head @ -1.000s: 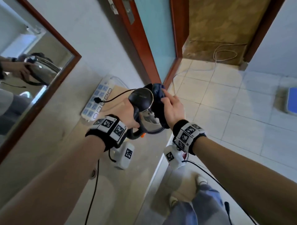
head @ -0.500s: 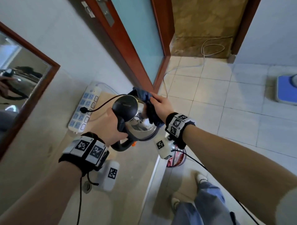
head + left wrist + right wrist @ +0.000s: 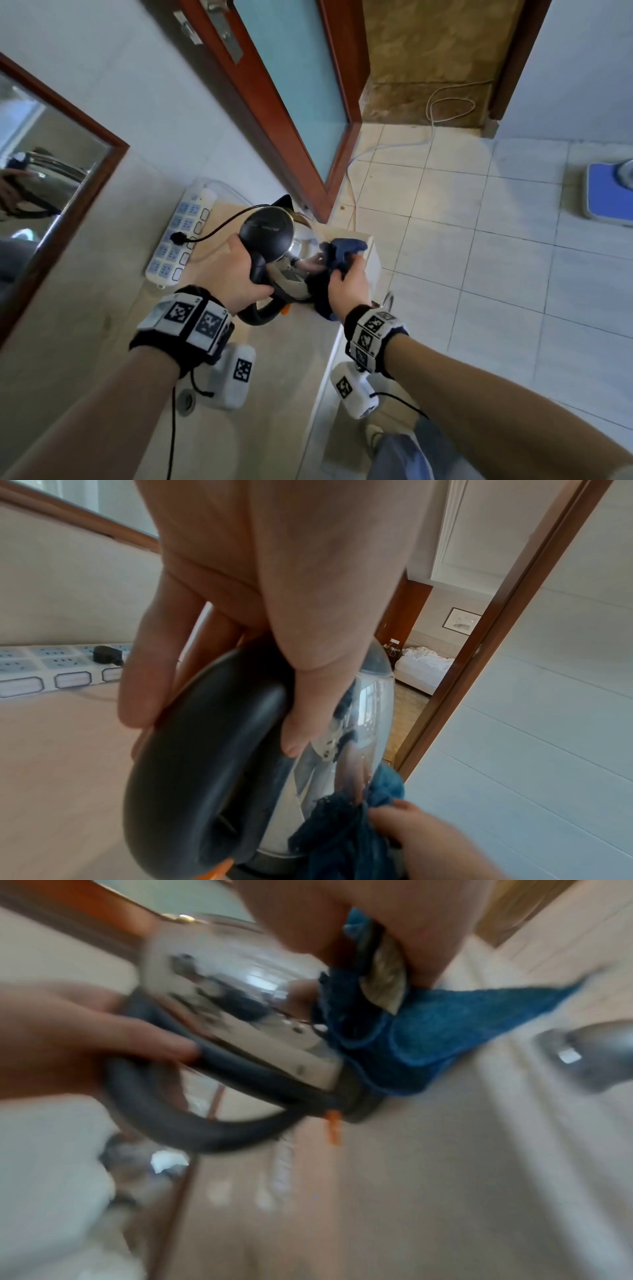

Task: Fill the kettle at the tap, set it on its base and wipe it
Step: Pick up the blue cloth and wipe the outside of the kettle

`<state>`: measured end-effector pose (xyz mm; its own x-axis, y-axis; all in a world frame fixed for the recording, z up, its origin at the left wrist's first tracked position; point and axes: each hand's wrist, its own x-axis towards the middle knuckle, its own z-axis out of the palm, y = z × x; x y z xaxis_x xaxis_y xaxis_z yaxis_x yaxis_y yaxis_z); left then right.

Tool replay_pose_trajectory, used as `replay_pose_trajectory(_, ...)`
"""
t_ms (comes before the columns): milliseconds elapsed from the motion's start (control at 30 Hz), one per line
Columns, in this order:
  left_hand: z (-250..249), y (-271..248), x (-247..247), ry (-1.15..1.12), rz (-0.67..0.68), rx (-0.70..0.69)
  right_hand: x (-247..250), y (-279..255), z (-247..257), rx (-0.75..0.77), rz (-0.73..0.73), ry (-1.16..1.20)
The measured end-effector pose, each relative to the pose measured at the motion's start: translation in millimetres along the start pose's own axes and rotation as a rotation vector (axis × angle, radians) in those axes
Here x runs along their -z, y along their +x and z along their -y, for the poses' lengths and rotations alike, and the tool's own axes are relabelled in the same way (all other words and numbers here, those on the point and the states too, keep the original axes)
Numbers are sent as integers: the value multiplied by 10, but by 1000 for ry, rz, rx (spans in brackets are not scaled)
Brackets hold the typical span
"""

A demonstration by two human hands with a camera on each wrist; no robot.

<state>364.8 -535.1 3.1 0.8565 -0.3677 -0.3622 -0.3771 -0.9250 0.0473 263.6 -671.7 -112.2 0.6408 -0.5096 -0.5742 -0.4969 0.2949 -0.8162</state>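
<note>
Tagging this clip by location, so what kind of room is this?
Probably a hotel bathroom or its vanity nook: a counter under a framed mirror, a tiled floor, and a bed through the doorway.

White power strip near wall mirror; blue scale on floor.

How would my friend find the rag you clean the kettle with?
Look at the beige counter below the mirror, where the left hand holds a shiny kettle by its black handle. The cloth is bunched in the right hand against the kettle's side: the only dark blue, fuzzy thing there.
</note>
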Motion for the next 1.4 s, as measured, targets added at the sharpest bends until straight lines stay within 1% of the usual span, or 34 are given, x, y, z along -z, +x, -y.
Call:
replay_pose_trajectory(67,53,65,-31,-26,23,0,-71,-133,131,45,-2,115)
replay_pose_trajectory(100,70,96,-49,-36,40,0,-120,-243,181,96,5,175)
replay_pose_trajectory(167,72,120,-52,-58,71,20,-259,-489,148,181,35,176)
replay_pose_trajectory(200,53,114,-28,-74,87,40,-331,-582,75,187,52,149)
replay_pose_trajectory(233,21,101,9,-92,117,79,-397,-620,-20,177,68,128)
replay_pose_trajectory(267,-10,70,47,-111,162,129,-447,-610,-117,122,85,124)
replay_pose_trajectory(333,-53,21,105,-146,229,202,-477,-568,-177,-49,86,128)
replay_pose_trajectory(367,-67,-1,124,-155,243,219,-476,-571,-160,-80,78,100)
replay_pose_trajectory(433,-94,-11,147,-187,247,224,-526,-632,-86,21,64,97)
replay_pose_trajectory(533,-109,-29,148,-266,228,227,-575,-823,10,278,103,44)
replay_pose_trajectory(600,-119,-62,160,-297,247,235,-546,-781,-55,327,116,-2)
replay_pose_trajectory(667,-145,-96,188,-306,262,245,-511,-675,-154,299,131,-28)
replay_pose_trajectory(767,-157,-121,208,-298,253,234,-474,-605,-236,216,157,-29)
replay_pose_trajectory(833,-172,-135,217,-288,254,228,-434,-551,-245,164,168,-87)
replay_pose_trajectory(900,-186,-147,228,-274,247,228,-399,-433,-255,62,180,-169)
replay_pose_trajectory(967,-194,-157,225,-267,224,225,-366,-405,-203,-12,204,-147)
replay_pose_trajectory(1000,-198,-158,223,-264,215,222,-358,-426,-152,3,194,-113)
replay_pose_trajectory(1033,-201,-156,222,-267,213,223,-356,-454,-95,62,160,-84)
replay_pose_trajectory(1133,-209,-149,211,-254,212,210,-256,-586,155,349,39,12)
replay_pose_trajectory(1167,-202,-138,200,-234,195,200,-219,-578,219,419,9,33)
replay_pose_trajectory(1200,-181,-113,180,-214,181,198,-180,-533,264,451,-9,46)
replay_pose_trajectory(1233,-170,-101,171,-198,178,200,-145,-430,256,425,-25,41)
replay_pose_trajectory(1266,-170,-101,169,-186,182,201,-97,-300,232,340,-28,17)
replay_pose_trajectory(1300,-176,-102,180,-177,186,196,-37,-150,196,215,-16,-31)
replay_pose_trajectory(1333,-182,-106,194,-175,190,191,30,-13,159,79,16,-120)
replay_pose_trajectory(1366,-182,-105,195,-182,191,183,100,86,141,-18,67,-234)
replay_pose_trajectory(1400,-171,-96,188,-190,192,178,161,158,168,-46,115,-314)
